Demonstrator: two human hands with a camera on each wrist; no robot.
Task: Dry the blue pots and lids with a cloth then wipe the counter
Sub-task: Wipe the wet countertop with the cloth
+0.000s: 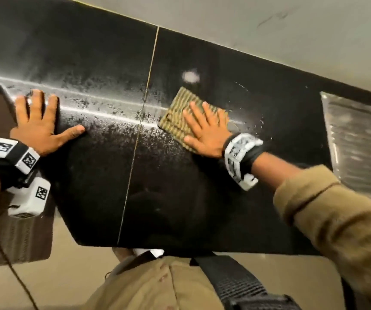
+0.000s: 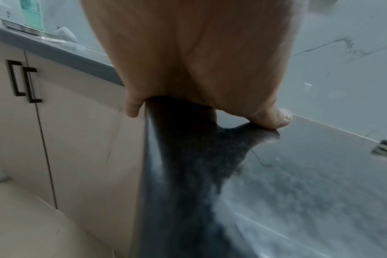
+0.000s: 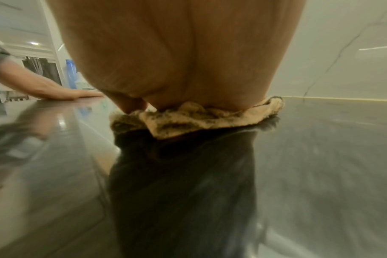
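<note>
The person leans over the polished black stone counter (image 1: pixel 202 198), both palms down on it. The right hand (image 1: pixel 207 128) lies flat with fingers straight and spread on the folded tan-and-dark ribbed cloth (image 1: pixel 180 110), pressing it to the stone rather than gripping it; that flat palm looks meant to keep as much of the fabric as possible against the wet surface. From the right wrist view the cloth (image 3: pixel 201 118) is squashed thin under the heel of the hand, its edges bunched out to either side.

The left hand (image 1: pixel 39 124) is open too, fingers splayed at the counter's left end, the little finger hanging over the rounded edge in the left wrist view. It holds nothing; I take it as a brace for the lean.

The cloth sits right of the thin pale seam (image 1: pixel 139 121) that crosses the counter from near to far, roughly midway between the near edge and the pale marbled wall (image 1: pixel 269 25). Folded, it is a rough rectangle, its long axis running on a slant from near right to far left, one corner pointing towards the wall.

A hazy film of moisture lies left of the seam and scattered droplets (image 1: pixel 258 126) lie just right of the cloth. No blue pots or lids are in view, so I judge this the counter-wiping stage, with damp patches left to cover. A ridged metal draining surface (image 1: pixel 359 142) lies at the far right.
</note>
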